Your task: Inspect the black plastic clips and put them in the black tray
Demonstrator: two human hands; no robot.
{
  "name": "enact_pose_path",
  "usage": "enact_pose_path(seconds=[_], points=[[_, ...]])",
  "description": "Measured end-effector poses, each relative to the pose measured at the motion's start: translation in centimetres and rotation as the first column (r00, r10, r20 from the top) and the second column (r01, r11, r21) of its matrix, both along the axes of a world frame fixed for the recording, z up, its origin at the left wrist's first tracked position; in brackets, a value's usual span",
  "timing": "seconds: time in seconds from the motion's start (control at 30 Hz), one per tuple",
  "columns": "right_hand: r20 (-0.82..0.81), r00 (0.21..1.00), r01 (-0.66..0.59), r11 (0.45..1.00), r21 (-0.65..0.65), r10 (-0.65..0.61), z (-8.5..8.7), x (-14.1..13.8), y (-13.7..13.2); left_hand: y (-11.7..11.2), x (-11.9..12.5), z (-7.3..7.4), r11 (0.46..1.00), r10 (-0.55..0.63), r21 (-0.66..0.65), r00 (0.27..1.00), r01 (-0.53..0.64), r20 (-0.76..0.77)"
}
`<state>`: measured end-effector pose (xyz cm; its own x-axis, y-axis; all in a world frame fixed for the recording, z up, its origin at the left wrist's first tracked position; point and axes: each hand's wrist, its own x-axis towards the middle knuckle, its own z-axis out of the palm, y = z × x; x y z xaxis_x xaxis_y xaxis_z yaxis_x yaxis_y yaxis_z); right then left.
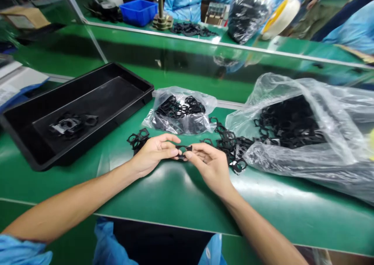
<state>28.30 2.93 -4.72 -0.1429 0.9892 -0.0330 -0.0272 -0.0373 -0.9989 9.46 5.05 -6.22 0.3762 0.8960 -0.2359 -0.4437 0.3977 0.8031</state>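
Observation:
Between my fingertips is a small black plastic ring-shaped part (183, 148), held up over the green table. My left hand (154, 151) pinches its left side, and my right hand (210, 163) grips its right side with thumb and fingers. Beside my left hand lies a small pile of similar black parts (138, 137). A larger loose heap of black parts (229, 142) spreads to the right, behind my right hand. Just beyond both hands sits a clear plastic bag (187, 124) with black parts inside.
A black tray (122, 121) at the left holds several parts. At the right lies a large open clear bag (330, 156) full of black parts. A clear divider with a metal rail (204, 37) crosses behind. Beyond it are a blue bin (138, 12) and people in blue sleeves.

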Motion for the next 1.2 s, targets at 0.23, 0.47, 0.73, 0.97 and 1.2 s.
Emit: enact_pose_path(seconds=[0.23,0.47,0.73,0.97,1.2], points=[[-0.054,0.998,-0.008,1.000,-0.026,0.006,-0.1,-0.1,0.6,0.3,0.0,-0.3,1.000,0.020,0.015,0.999,-0.019,-0.041],[-0.100,0.995,-0.029,0.998,-0.062,0.023,0.7,-0.1,0.5,0.4,-0.4,-0.2,0.996,-0.087,0.036,0.996,0.087,0.017],[-0.028,0.999,0.038,0.999,-0.009,-0.039,0.4,0.0,0.4,0.5,-0.5,-0.3,0.991,-0.094,0.084,0.993,0.100,-0.071],[0.091,0.993,0.065,0.995,0.082,-0.072,-0.3,0.1,0.3,0.2,-0.2,-0.4,0.986,0.043,0.166,0.971,-0.004,-0.234],[0.121,0.990,0.061,0.991,0.121,-0.076,-0.4,0.1,0.4,0.1,-0.2,-0.2,0.971,0.081,0.239,0.956,-0.012,-0.282]])
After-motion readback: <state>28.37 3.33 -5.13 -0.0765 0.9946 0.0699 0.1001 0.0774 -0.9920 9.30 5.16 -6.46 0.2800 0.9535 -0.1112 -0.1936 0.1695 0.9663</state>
